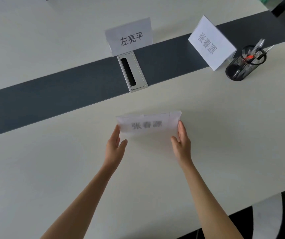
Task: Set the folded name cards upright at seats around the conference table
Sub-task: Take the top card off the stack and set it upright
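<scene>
A folded white name card (148, 124) with dark printed characters is on the white conference table (52, 169), slightly blurred. My left hand (115, 145) touches its left end and my right hand (181, 142) its right end, fingers extended flat against the sides. A second name card (129, 37) stands upright beyond the dark centre strip. A third name card (210, 44) stands upright at the right, straddling the strip.
A dark grey strip (52, 97) crosses the table with a silver cable hatch (132, 72) in it. A black mesh pen holder (244, 63) with pens stands just right of the third card. The table's near edge runs at the lower right, with a chair (276, 213) below.
</scene>
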A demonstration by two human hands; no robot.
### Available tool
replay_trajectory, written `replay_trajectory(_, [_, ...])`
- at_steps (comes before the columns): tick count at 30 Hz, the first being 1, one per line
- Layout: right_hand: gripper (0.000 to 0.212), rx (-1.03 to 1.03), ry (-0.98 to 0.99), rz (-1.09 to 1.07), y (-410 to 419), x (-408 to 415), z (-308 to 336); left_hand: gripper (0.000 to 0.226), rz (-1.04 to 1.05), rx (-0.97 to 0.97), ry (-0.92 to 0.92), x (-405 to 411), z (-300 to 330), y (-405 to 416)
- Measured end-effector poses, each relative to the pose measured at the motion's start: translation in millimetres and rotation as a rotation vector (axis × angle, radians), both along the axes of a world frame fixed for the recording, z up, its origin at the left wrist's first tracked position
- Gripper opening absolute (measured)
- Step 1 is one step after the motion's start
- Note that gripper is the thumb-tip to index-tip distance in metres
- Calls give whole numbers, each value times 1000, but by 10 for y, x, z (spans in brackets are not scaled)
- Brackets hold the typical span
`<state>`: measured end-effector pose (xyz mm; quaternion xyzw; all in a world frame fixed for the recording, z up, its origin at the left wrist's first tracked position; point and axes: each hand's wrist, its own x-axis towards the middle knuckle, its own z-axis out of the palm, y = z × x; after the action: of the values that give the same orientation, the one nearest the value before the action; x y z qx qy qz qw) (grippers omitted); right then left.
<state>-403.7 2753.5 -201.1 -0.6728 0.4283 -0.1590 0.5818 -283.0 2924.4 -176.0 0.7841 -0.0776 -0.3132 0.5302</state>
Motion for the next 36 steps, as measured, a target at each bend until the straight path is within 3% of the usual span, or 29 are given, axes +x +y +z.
replay_trajectory(14, [64, -58, 189, 168, -961, 628, 141, 70, -55, -15, -21, 245, -8, -712])
replay_trajectory(23, [69, -49, 224, 241, -1069, 800, 205, 82, -30, 14, 37, 355, 0, -860])
replay_trajectory(36, [73, -114, 223, 252, -1087, 855, 169, 80, 8, -23, 68, 338, -16, -880])
